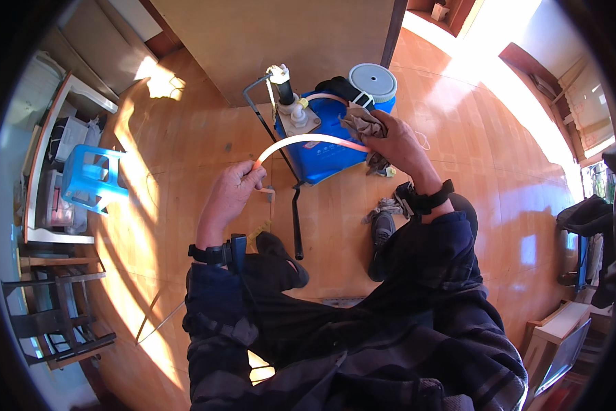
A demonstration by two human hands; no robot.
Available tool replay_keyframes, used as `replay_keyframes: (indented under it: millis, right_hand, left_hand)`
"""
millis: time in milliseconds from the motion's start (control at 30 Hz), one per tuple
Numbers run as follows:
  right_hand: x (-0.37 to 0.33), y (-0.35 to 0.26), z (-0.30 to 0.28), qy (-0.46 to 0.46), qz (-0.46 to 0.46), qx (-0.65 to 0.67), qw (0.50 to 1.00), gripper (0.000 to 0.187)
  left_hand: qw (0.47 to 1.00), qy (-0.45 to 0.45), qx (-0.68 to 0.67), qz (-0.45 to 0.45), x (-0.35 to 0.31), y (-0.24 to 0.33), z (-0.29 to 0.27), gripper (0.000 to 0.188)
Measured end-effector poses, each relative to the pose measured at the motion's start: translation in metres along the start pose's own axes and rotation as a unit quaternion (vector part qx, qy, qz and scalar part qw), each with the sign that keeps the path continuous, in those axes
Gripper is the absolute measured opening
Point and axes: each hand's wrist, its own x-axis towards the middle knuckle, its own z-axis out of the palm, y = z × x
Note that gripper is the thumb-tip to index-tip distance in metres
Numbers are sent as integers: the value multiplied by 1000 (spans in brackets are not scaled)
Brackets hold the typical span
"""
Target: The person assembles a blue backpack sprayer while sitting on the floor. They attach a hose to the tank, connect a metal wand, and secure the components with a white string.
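On my side of the blue tank (327, 163), my left hand (229, 194) pinches the arched pale hose (308, 138) and my right hand (398, 145) grips a crumpled cloth (361, 123) against it; steady tension and even pressure should prevent kinking.

Tank (332, 154) on floor (472, 164), ahead of person; panel (280, 41) behind. Lid (373, 82) on tank, far R; pump (297, 120) at tank's L. Hose (308, 139) spans from L hand (234, 192) to R hand (398, 145), crossing tank in view. Cloth (364, 125) in R hand. Rag (384, 207) by R shoe (383, 229). Stool (92, 175) well L, nr shelf unit (65, 236).
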Motion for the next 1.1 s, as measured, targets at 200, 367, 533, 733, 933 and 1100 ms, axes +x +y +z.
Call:
replay_keyframes:
  millis: [200, 367, 533, 733, 933, 1100]
  right_hand:
    - [-13, -39, 39, -244, -61, 284, 925, 36]
    - [-21, -46, 65, -304, -96, 222, 922, 34]
    - [6, 9, 23, -245, -33, -136, 959, 39]
    - [24, 40, -22, -75, 80, -359, 927, 20]
    - [9, -9, 47, -350, -40, -60, 934, 56]
    - [-3, -42, 149, -196, -95, 116, 969, 51]
  left_hand:
    - [971, -43, 187, 140, -2, -6, 21, 23]
    - [953, -68, 221, 198, 8, -20, 26, 19]
    - [957, 42, 228, 173, 6, -27, -3, 21]
    - [967, 156, 184, 87, 3, -18, -26, 31]
    - [982, 174, -22, 66, 24, 8, 1, 26]
    - [835, 273, 266, 397, 47, 37, 52, 21]
